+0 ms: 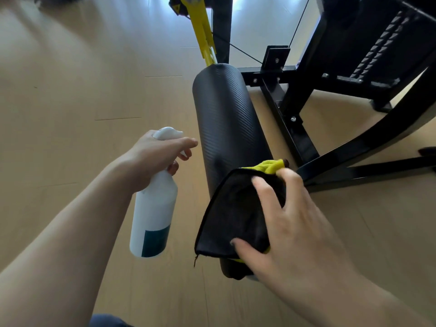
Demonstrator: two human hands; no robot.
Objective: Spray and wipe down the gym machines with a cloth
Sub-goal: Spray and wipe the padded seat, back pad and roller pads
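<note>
1. The left hand (155,159) grips the neck of a white spray bottle (153,208), fingers curled at the trigger, nozzle aimed toward the black foam roller pad (226,123) of the gym machine.
2. The right hand (290,223) presses a black cloth (233,215) with a yellow underside onto the near end of the roller pad, fingers spread and bent over the fabric.
3. The far end of the pad, by the yellow lever arm (200,27), shows no cloth on it; I judge it not yet wiped.
4. Risk: the nozzle sits just beside the pad, so a squeeze may overshoot onto the wooden floor (70,90), leaving a slippery patch.
5. Risk: the pad may roll under the pressing hand, so the cloth skids rather than wipes.
6. Risk: the black steel frame (295,128) lies close beyond the cloth; a hasty stroke could knock knuckles on it.
</note>
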